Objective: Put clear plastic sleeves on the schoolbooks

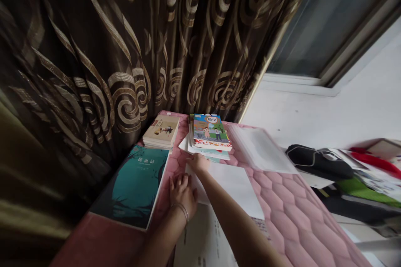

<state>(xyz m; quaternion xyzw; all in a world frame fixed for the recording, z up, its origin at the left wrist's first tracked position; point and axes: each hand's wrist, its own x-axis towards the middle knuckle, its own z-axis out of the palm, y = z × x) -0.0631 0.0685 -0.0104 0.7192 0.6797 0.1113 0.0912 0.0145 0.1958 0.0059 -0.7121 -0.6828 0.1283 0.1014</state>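
My left hand (183,194), with a thin bracelet at the wrist, lies with its fingers apart on the pink table cover at the left edge of the papers. Farther forward, my right hand (200,164) is closed at the upper left corner of a white sheet of paper (233,183); its fingertips are partly hidden. Below this sheet, a larger printed page (203,238) runs toward me under my forearms. A teal book (140,183) lies flat to the left. Just beyond my right hand is a stack of books topped by a colourful textbook (208,129).
Small beige books (163,129) form a stack at the back left. A translucent plastic folder (263,148) lies at the back right on the pink quilted cover (294,212). A dark patterned curtain (188,41) hangs behind. A black case (319,162) and clutter lie beyond the right edge.
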